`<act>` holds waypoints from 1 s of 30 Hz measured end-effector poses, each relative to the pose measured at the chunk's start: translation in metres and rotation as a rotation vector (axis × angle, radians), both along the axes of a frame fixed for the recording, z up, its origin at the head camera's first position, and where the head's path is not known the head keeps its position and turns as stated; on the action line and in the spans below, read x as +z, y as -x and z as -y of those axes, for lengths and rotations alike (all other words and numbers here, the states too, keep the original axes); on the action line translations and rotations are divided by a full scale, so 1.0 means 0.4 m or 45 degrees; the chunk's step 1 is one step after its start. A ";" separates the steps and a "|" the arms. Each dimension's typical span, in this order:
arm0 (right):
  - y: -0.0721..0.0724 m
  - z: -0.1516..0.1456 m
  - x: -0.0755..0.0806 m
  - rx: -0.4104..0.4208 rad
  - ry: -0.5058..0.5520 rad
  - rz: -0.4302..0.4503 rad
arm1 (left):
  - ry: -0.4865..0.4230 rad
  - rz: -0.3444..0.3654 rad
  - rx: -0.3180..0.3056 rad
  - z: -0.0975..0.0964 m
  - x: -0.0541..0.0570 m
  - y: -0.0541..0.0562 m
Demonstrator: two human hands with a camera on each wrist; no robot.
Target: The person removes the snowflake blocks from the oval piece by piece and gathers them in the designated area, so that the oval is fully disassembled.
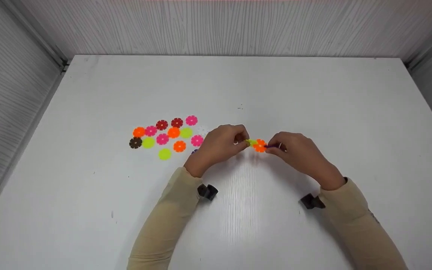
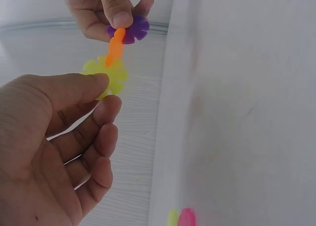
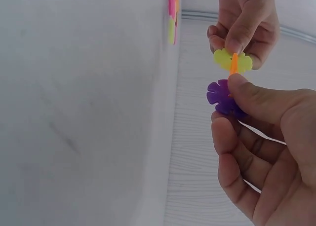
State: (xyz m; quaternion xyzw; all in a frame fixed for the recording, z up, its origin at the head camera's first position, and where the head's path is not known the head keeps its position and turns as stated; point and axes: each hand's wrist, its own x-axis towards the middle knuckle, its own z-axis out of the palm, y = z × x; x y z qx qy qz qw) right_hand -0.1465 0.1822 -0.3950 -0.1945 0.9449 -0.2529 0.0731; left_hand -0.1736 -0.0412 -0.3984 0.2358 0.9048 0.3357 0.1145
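Observation:
Three notched plastic discs hang joined in a row between the two hands, above the table. My left hand pinches the yellow disc between thumb and fingers. In the middle sits an orange disc, turned crosswise to its neighbours and touching both. A purple disc is pinched by my right hand at the other end. In the right wrist view the orange disc shows edge-on, partly behind the right thumb. How deep the slots are pushed together cannot be told.
Left of the hands, loose discs lie spread on the white table: pink, orange, yellow, dark red and a brown one. A blue disc is partly hidden by the left wrist. Panelled walls border the table.

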 end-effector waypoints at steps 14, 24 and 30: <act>-0.005 0.007 -0.007 0.058 0.063 -0.107 | 0.000 -0.048 0.002 -0.008 0.004 -0.001; -0.007 0.009 -0.010 0.088 0.161 -0.086 | 0.056 -0.251 -0.019 -0.005 0.009 -0.007; -0.008 0.009 -0.017 0.123 0.194 -0.120 | 0.015 -0.261 -0.039 -0.001 0.012 -0.007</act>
